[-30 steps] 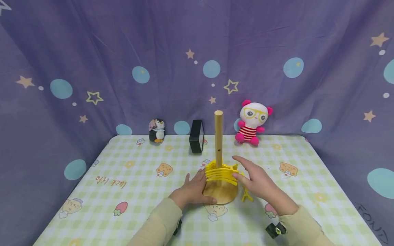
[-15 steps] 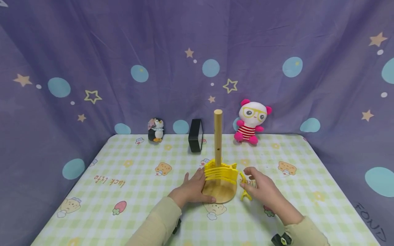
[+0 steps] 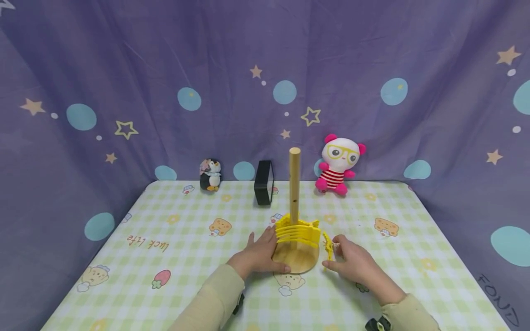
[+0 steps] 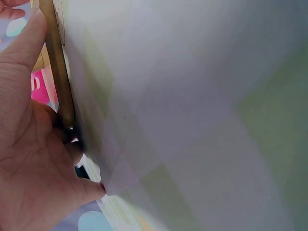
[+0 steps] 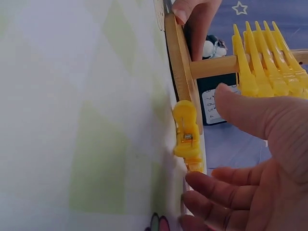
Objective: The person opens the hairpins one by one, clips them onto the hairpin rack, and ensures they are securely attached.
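A wooden stand with a round base (image 3: 298,263) and an upright post (image 3: 294,184) stands in the middle of the table. Several yellow clothespins (image 3: 297,233) sit stacked on the lower post, prongs outward in the right wrist view. My left hand (image 3: 262,253) grips the base from the left, thumb at its front edge. One loose yellow clothespin (image 5: 186,132) with a metal spring lies on the table right of the base. Around it my right hand (image 3: 352,261) is spread, thumb apart from the fingers, fingertips close to its near end.
At the back of the table are a penguin figure (image 3: 210,175), a black box-shaped device (image 3: 263,183) with numbers on its face, and a pink-and-white panda plush (image 3: 337,165). A checked cloth (image 3: 186,285) covers the table; a purple curtain (image 3: 232,55) hangs behind.
My right hand has left the stacked clothespins and moved down and right to the loose one. My left hand has stayed on the base.
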A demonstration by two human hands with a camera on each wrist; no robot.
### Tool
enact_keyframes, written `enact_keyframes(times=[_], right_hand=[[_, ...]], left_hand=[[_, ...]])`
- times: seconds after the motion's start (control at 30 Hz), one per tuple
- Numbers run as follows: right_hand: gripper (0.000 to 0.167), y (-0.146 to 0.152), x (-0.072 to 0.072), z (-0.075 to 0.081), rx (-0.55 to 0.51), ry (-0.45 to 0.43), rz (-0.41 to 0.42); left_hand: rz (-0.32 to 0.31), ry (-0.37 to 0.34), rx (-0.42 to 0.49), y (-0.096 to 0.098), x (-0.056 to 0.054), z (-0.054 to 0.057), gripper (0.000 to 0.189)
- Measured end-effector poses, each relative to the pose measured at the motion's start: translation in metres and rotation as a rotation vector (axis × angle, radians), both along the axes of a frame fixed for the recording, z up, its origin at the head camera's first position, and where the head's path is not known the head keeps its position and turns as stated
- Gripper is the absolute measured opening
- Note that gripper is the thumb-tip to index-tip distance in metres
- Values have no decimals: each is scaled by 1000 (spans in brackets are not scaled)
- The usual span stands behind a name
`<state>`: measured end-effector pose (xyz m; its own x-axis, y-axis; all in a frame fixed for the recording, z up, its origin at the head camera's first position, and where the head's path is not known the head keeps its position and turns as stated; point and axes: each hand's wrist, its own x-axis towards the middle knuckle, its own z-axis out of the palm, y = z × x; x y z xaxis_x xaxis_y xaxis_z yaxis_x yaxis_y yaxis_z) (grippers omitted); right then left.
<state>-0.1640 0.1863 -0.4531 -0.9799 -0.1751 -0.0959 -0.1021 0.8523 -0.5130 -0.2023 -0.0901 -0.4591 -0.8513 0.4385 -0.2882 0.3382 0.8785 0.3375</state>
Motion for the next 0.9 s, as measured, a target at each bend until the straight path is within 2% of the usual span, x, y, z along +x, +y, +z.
enact_keyframes(times=[0.33, 0.5, 0.9], right_hand=[[68, -3, 0, -5, 98, -66, -50], [70, -6, -1, -7, 128, -52, -28], [68, -13, 2, -9, 175, -24, -44]], left_hand=[[5, 3, -12, 1, 0, -1, 113], [4, 5, -8, 1, 0, -1, 113], [-3, 6, -12, 1, 0, 0, 113]])
